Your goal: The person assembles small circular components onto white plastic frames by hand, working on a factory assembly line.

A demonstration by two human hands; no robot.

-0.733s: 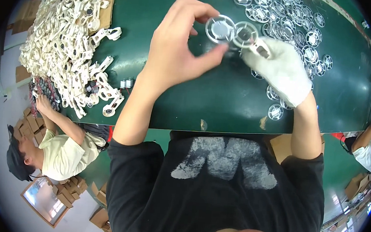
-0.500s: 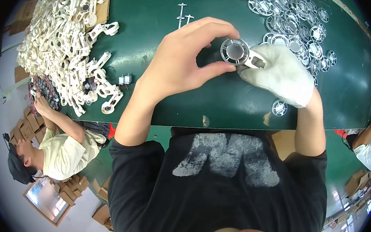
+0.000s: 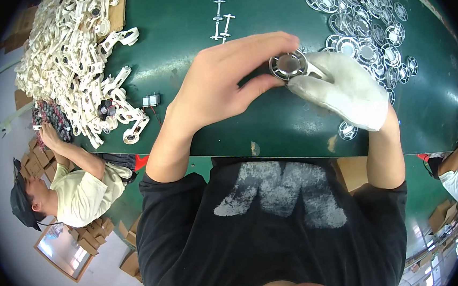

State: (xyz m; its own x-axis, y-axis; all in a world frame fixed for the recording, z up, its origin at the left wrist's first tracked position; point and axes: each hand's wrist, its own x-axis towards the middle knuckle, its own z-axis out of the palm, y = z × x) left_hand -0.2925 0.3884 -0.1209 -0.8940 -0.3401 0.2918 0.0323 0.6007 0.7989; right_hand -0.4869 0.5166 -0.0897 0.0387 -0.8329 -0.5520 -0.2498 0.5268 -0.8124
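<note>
Over the middle of the green table I hold a round silver spoked ring with a grey centre. My bare left hand grips its rim between thumb and fingertips. A white plastic housing adjoins the ring on the right, mostly hidden in my right hand, which wears a white glove and is closed around it. Whether ring and housing are fastened together I cannot tell. Beyond my left hand lie thin silver T-ended parts. Many matching spoked rings are heaped past my right hand.
A large heap of white plastic housings covers the table's left side, with two small motors beside it. One loose ring lies near the front edge of the green table. A co-worker sits at left; another person is at far right.
The held ring has tilted slightly, and my gloved fingers now cover more of the white housing. My left hand has shifted slightly, still at the ring's rim.
</note>
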